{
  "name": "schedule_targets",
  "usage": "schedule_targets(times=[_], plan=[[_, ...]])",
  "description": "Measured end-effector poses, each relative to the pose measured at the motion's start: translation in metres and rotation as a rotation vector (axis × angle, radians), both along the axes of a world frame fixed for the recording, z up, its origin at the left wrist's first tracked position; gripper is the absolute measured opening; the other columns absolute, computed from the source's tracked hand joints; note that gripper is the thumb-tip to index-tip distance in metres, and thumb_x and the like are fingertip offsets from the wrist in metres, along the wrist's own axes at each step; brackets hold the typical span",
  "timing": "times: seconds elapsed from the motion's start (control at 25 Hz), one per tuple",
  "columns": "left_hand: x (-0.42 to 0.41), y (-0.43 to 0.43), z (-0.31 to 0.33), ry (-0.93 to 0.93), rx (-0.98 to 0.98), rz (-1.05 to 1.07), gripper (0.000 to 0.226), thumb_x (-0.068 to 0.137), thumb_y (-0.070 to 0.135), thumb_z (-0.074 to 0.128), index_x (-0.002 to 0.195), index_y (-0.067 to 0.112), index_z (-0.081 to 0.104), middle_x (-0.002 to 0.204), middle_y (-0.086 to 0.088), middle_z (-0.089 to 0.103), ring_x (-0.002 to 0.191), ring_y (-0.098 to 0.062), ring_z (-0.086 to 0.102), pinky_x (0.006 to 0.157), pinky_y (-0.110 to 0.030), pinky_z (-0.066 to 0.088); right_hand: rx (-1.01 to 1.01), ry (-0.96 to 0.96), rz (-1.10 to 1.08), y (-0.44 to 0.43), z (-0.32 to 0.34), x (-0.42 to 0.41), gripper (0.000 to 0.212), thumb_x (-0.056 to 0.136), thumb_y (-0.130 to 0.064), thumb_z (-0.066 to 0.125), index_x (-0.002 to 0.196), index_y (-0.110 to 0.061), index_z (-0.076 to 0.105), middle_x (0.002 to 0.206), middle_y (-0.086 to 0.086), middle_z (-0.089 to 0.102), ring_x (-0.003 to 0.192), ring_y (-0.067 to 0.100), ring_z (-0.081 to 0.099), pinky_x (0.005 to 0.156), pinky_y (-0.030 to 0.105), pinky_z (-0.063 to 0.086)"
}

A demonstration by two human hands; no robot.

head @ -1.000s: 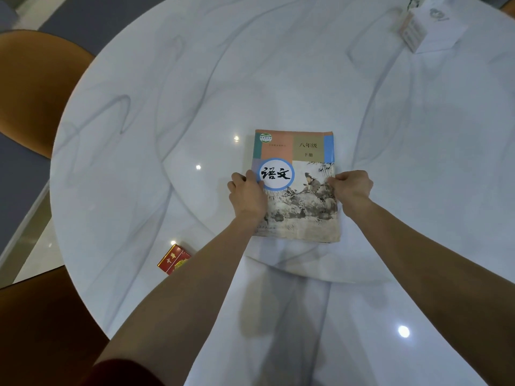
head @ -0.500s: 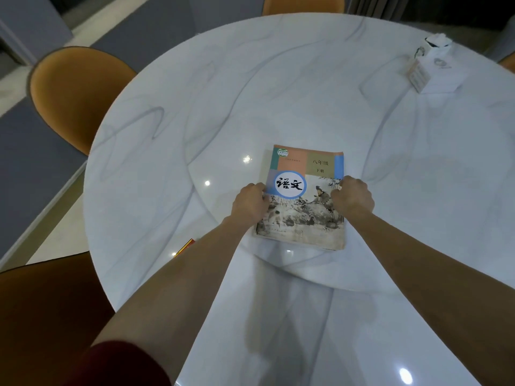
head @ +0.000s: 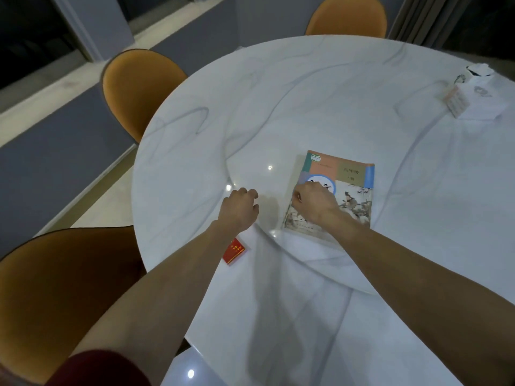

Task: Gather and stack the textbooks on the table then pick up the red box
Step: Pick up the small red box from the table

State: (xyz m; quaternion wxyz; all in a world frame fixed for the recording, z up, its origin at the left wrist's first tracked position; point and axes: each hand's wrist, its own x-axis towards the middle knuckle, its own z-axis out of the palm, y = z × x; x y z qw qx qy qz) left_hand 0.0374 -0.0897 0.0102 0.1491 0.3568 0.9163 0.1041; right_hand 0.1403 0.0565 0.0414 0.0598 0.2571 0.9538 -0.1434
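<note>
A stack of textbooks [head: 351, 188], topped by a colourful cover with a blue circle, lies flat on the white marble table [head: 278, 93], right of centre. My right hand [head: 314, 203] rests with curled fingers on the cover near its left edge. My left hand [head: 240, 207] is off the books, to their left, fingers curled with nothing in them, just above the tabletop. The small red box [head: 235, 251] lies near the table's left front edge, under my left forearm, which hides part of it.
A white tissue box [head: 471, 100] stands at the far right of the table. Orange chairs stand at the left [head: 136, 90], the near left [head: 55, 288] and the far side [head: 345, 18]. The books lie on a raised round centre plate.
My left hand has let go of the books' left edge and moved left. My right hand has shifted from the right edge to the left part of the cover. The view swung left.
</note>
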Motion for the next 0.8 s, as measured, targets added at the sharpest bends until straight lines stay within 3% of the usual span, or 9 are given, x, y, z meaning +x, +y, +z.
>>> schedule_targets(times=[0.08,0.32,0.52,0.68,0.8], plan=[[-0.002,-0.021,-0.001,0.022,-0.013,0.028,0.04,0.095,0.021,0.046,0.134,0.012,0.048,0.124,-0.012,0.058,0.115,-0.028,0.053,0.093,-0.039,0.048,0.011,0.015,0.07,-0.019,-0.004,-0.011,0.027,0.092,-0.014,0.044,0.102,-0.003,0.066,0.105,0.016,0.064,0.095,0.035,0.061,0.069,0.037,0.048],[0.0,-0.08,-0.021,-0.037,-0.078,0.137,0.051,0.093,0.031,0.051,0.137,0.008,0.042,0.134,-0.015,0.05,0.125,-0.031,0.043,0.098,-0.041,0.045,-0.043,-0.056,0.225,-0.075,-0.026,-0.034,0.03,0.093,-0.022,0.043,0.11,-0.007,0.064,0.111,0.013,0.062,0.1,0.032,0.06,0.078,0.037,0.049],[0.013,-0.106,-0.047,-0.146,-0.067,0.141,0.087,0.081,0.054,0.061,0.147,0.011,0.024,0.149,-0.015,0.033,0.14,-0.032,0.025,0.113,-0.044,0.03,-0.088,-0.175,0.236,-0.106,-0.052,-0.041,0.04,0.095,-0.029,0.046,0.13,-0.012,0.053,0.125,0.012,0.06,0.111,0.03,0.059,0.086,0.038,0.048],[0.021,-0.109,-0.069,-0.147,-0.049,0.122,0.104,0.068,0.066,0.065,0.147,0.016,0.021,0.15,-0.01,0.03,0.141,-0.03,0.024,0.116,-0.045,0.024,-0.15,-0.215,0.216,-0.119,-0.071,-0.043,0.043,0.094,-0.033,0.047,0.128,-0.007,0.053,0.123,0.014,0.061,0.112,0.031,0.058,0.092,0.04,0.05],[0.023,-0.11,-0.081,-0.125,-0.028,0.124,0.105,0.066,0.064,0.068,0.147,0.017,0.021,0.15,-0.008,0.03,0.14,-0.031,0.025,0.116,-0.045,0.024,-0.148,-0.216,0.21,-0.127,-0.081,-0.045,0.037,0.094,-0.031,0.045,0.114,-0.004,0.059,0.113,0.016,0.066,0.103,0.032,0.061,0.088,0.04,0.05]])
